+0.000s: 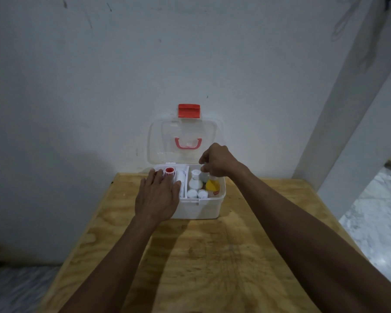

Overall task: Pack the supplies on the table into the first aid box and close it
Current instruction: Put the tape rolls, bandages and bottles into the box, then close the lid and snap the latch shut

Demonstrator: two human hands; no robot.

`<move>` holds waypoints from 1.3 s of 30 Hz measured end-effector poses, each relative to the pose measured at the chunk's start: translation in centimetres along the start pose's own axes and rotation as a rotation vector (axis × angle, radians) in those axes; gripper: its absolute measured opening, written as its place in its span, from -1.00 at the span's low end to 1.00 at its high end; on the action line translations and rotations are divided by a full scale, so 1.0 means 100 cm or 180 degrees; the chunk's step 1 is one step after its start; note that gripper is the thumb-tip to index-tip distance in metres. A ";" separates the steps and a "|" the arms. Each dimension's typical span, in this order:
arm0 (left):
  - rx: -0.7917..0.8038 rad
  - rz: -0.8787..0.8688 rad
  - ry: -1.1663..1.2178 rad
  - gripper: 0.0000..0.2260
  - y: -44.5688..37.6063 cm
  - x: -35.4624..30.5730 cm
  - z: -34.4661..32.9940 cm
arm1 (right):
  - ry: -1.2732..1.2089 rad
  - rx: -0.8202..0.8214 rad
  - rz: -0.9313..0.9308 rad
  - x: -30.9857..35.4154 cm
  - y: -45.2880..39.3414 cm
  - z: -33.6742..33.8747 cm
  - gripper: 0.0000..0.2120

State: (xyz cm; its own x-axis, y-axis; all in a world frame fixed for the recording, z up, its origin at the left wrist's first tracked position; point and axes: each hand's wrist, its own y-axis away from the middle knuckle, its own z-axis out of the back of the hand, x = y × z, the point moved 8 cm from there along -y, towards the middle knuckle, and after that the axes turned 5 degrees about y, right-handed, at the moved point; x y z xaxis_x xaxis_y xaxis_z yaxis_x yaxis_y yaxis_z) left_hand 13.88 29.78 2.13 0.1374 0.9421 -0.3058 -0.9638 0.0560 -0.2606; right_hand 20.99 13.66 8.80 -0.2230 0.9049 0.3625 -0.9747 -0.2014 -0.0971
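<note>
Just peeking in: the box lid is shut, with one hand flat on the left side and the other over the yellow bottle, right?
Not quite: in the head view the lid stands open. The left hand rests on the first aid box, and the right hand is above the yellow bottle.

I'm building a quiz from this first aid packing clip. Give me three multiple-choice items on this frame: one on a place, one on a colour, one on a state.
1. Where does the yellow bottle stand?
A. right side of the first aid box
B. on the bare table
C. in the left hand

2. What colour is the latch on the lid?
A. blue
B. red
C. green

3. How is the lid?
A. shut
B. removed
C. open, standing upright

Answers: 1 A, it stands inside near the right wall, under the right hand. 2 B, the latch at the lid's top edge is red. 3 C, the clear lid stands up behind the box.
</note>
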 end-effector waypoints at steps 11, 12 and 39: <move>0.0002 -0.0016 0.0020 -0.40 0.000 0.000 0.000 | -0.0061 0.0055 -0.0024 -0.001 -0.002 0.002 -0.75; 0.0001 -0.0017 0.0018 -0.40 0.000 0.000 0.001 | -0.0070 0.0028 -0.0034 0.000 -0.002 0.005 -0.75; -0.0117 -0.0064 0.0087 -0.43 -0.001 0.001 -0.002 | -0.1100 -0.1547 -0.0067 0.030 -0.046 0.083 -0.72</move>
State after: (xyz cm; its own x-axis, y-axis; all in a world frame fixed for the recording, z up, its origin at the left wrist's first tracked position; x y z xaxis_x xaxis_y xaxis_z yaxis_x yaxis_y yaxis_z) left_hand 14.05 29.84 1.94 0.1633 0.9316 -0.3248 -0.9518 0.0621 -0.3003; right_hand 24.64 14.14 18.02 -0.2751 0.7159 0.6417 -0.8787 0.0837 -0.4701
